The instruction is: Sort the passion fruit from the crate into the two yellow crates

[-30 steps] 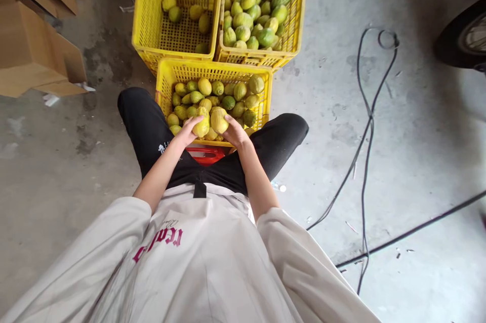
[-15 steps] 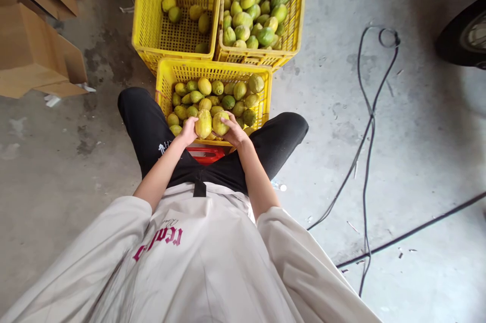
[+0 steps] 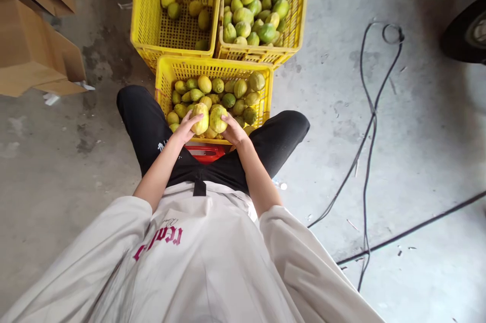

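Gripping a yellow-green fruit [image 3: 200, 119], the left hand [image 3: 184, 128] faces the right hand [image 3: 234, 130], which clasps a second fruit [image 3: 217, 119], both over the near crate [image 3: 228, 71]; side-by-side handling seems the step in hand; moving either would call for a steady hold.

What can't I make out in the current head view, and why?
All in the head view:
Far sides of the left held fruit and right held fruit: turned away from the camera.
Fruit deeper in the near crate: hidden under the upper layer.
Far rims of the left back crate and right back crate: cut off by the top edge.
Wheel: cut off by the right edge.
Trouser print: too small to read.
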`<state>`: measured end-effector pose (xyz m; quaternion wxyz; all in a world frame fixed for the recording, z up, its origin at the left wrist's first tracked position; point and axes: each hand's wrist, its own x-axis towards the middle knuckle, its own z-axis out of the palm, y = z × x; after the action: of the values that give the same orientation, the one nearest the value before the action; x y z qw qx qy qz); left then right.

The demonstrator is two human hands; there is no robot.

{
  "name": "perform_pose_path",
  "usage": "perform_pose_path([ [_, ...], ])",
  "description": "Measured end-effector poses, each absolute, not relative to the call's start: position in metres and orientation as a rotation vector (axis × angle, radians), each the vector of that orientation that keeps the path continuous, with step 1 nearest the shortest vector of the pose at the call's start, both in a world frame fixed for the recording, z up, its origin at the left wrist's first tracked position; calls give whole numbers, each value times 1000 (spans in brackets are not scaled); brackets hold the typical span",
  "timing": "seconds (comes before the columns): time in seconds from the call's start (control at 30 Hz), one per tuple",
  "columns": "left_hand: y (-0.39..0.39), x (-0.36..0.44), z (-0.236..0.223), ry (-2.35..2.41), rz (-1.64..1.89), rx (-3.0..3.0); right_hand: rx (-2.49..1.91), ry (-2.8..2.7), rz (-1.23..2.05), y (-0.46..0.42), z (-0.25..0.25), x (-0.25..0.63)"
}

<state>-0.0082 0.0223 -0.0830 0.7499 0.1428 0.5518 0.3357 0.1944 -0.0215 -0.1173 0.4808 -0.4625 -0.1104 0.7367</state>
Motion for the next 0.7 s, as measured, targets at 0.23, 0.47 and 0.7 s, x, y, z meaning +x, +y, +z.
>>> perform_pose_path([
  [0.23,25,-7,-83,1206,722,254,-1157,-292,1825,-26,-118,202],
  [0.47,28,-5,-75,1262,731,237,-1215,-259,1786,-25,-122,203],
  [0.7,26,-7,-78,1255,721,310,-1217,-243,1820,-21,-116,197],
])
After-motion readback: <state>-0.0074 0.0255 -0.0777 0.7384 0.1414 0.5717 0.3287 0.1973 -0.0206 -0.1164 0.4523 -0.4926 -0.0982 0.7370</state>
